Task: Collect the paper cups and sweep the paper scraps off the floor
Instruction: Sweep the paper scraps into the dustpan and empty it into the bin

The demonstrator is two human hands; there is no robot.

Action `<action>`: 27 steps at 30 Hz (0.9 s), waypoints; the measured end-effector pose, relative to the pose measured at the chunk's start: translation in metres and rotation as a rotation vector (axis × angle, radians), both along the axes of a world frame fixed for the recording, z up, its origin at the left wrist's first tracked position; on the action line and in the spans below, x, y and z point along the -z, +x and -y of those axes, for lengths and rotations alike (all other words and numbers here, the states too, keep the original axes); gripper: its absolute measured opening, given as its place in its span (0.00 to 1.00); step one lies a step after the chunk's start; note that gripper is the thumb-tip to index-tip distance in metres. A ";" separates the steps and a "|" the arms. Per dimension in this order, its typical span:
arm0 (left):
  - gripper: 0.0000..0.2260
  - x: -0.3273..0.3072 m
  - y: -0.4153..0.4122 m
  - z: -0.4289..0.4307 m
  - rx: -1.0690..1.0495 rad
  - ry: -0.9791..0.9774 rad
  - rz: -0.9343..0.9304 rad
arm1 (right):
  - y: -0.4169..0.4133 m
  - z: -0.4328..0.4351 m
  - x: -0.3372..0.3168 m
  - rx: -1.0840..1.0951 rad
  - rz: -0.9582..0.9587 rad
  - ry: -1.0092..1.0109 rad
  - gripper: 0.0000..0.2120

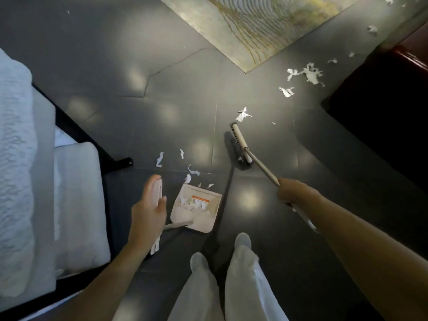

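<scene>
- Nearest, at the bottom centre of the frame, stand the person's legs (240, 286) in white trousers, with pale shoes on the dark glossy floor (111, 66).
- The left hand (148, 206), at lower centre-left, grips the upright pale handle (159, 189) of the dustpan (199, 223); the thumb is on one side and the fingers are on the other.
- The dustpan sits on the floor just right of this hand, with a small heap of paper scraps (196, 203) already inside it.
- The right hand (295, 193), at centre-right, is closed in a fist around the broom (261, 168).
- The broom head (238, 141) is on the floor at the middle of the frame, well apart from the dustpan.
- A few loose scraps (192, 172) lie just beyond the mouth of the dustpan.
- One torn piece (242, 115) lies just beyond the broom head.
- Farther, toward the upper right, is a bigger group of scraps (309, 75), and small bits continue to the top right corner.
- White bedding (18, 158) fills the left edge.
- A patterned rug (266, 28) lies at top centre.
- A dark red piece of furniture (393, 93) stands at the right.
</scene>
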State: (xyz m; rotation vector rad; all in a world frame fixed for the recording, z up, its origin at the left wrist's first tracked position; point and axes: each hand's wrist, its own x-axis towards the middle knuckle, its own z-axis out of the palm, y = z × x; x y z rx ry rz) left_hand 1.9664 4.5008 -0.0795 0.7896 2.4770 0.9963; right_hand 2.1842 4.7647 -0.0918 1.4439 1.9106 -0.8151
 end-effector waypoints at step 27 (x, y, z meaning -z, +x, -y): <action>0.21 0.018 -0.032 -0.004 -0.410 -0.130 -0.013 | -0.176 -0.064 0.028 -0.579 -0.064 -0.001 0.25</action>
